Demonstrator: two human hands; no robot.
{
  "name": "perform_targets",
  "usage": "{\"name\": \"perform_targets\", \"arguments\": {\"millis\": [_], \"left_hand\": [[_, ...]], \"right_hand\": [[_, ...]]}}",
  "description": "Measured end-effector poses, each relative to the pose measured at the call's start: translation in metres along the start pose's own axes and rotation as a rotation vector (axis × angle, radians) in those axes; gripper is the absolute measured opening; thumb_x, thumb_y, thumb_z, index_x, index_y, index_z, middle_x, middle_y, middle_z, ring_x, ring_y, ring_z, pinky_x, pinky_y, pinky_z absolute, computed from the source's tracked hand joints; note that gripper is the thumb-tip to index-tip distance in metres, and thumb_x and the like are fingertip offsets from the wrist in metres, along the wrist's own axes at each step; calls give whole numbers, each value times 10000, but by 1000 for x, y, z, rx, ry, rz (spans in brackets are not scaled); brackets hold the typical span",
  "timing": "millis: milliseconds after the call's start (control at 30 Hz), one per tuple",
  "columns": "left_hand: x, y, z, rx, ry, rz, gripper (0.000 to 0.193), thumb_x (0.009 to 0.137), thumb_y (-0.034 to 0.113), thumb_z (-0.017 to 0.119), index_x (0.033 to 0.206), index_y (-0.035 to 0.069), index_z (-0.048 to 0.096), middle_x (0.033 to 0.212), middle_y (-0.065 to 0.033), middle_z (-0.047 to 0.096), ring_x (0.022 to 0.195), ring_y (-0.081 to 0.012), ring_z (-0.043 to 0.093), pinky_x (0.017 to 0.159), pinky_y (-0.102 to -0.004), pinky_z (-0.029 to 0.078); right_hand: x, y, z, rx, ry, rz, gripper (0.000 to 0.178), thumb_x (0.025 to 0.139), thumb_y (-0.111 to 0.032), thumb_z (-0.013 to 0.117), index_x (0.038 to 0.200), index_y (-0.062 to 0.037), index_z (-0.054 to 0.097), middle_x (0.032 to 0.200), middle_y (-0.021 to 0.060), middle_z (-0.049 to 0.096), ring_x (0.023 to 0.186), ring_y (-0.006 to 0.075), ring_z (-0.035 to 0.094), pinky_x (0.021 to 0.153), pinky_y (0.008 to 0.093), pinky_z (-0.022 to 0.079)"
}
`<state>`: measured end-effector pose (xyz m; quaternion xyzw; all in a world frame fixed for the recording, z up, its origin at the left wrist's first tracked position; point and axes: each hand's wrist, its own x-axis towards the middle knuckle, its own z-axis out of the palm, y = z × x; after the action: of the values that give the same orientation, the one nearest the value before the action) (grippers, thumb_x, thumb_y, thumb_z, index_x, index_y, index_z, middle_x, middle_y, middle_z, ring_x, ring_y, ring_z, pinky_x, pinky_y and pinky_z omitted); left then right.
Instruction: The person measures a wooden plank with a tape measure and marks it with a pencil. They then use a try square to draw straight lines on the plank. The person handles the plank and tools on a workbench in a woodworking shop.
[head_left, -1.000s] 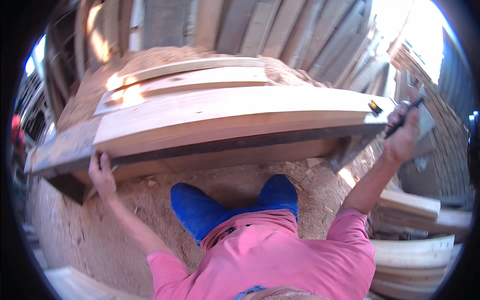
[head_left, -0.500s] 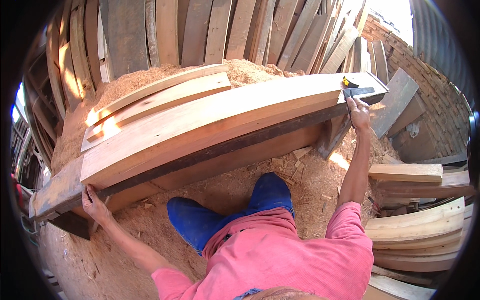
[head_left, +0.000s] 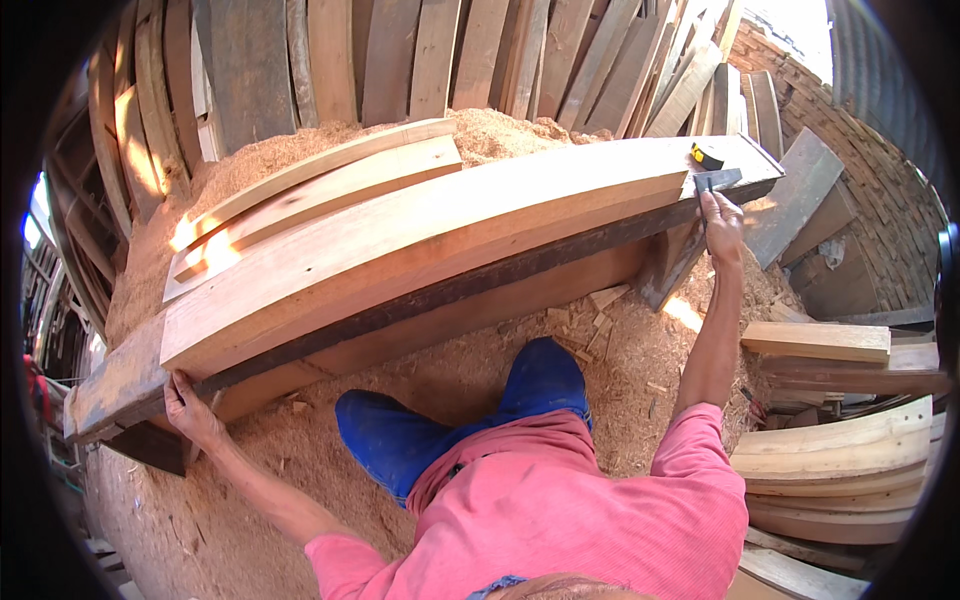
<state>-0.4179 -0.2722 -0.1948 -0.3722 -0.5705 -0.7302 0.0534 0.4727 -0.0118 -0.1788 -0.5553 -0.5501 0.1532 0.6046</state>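
Observation:
A thick pale wooden beam (head_left: 400, 255) lies lengthwise on a dark, worn bench (head_left: 120, 388). At its left end my left hand (head_left: 194, 412) grips the near lower corner, with the fingers partly hidden under the wood. My right hand (head_left: 722, 228) is closed around the handle of a try square (head_left: 722, 180), just off the beam's right end. The square's grey blade lies over the bench top, pointing right. Behind it sits a small black-and-yellow tape measure (head_left: 706, 156).
Two narrower pale boards (head_left: 330, 195) lie along the beam's far side. Sawdust (head_left: 500, 140) is heaped behind the bench, and many planks (head_left: 388, 70) lean upright there. Stacked curved boards (head_left: 835, 450) stand at the right. Wood offcuts (head_left: 600, 325) litter the floor near my knees.
The try square in my right hand has shifted slightly right, away from the beam's end. My left hand keeps its place at the left corner.

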Motion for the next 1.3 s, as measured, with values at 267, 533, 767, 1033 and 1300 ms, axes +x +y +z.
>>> {"name": "perform_targets", "arguments": {"millis": [267, 533, 767, 1033, 1300], "left_hand": [[-28, 49, 17, 516, 82, 164, 377, 1121, 339, 655, 1121, -17, 777, 982, -147, 788, 904, -239, 717, 850, -407, 560], [6, 30, 9, 277, 192, 437, 229, 1071, 178, 713, 1256, 59, 776, 1223, -101, 811, 1137, -217, 737, 1037, -381, 547], [23, -2, 5, 815, 156, 501, 186, 1060, 247, 634, 1114, 167, 793, 1173, -2, 796, 1297, -219, 643, 1173, -518, 289], [19, -7, 14, 693, 228, 486, 114, 1046, 243, 639, 1005, 187, 729, 1116, 37, 767, 1300, -231, 629, 1102, -569, 265], [21, -9, 13, 629, 220, 510, 101, 1037, 238, 649, 972, 188, 708, 1091, 43, 752, 1300, -232, 630, 1056, -539, 272]], "right_hand": [[-22, 151, -5, -398, 472, -441, 337, 1111, -219, 585, 1274, 18, 759, 1197, 150, 791, 1024, 309, 747, 906, 430, 595], [-236, 235, 102, -369, -202, 296, 455, 1113, -272, 536, 1296, 99, 724, 1267, 318, 749, 1182, 457, 712, 990, 539, 570], [-310, 183, 208, -1019, -943, 198, 557, 1092, -439, 632, 1167, 103, 736, 1179, 352, 762, 1176, 483, 741, 1025, 550, 572], [-313, 131, 231, -1130, -1006, 169, 588, 1037, -435, 704, 1235, 118, 725, 1252, 387, 732, 1265, 503, 702, 1079, 524, 554], [-324, 104, 227, -1085, -983, 285, 673, 1028, -448, 695, 1364, 135, 659, 1376, 395, 679, 1352, 500, 649, 1150, 513, 509]]}}
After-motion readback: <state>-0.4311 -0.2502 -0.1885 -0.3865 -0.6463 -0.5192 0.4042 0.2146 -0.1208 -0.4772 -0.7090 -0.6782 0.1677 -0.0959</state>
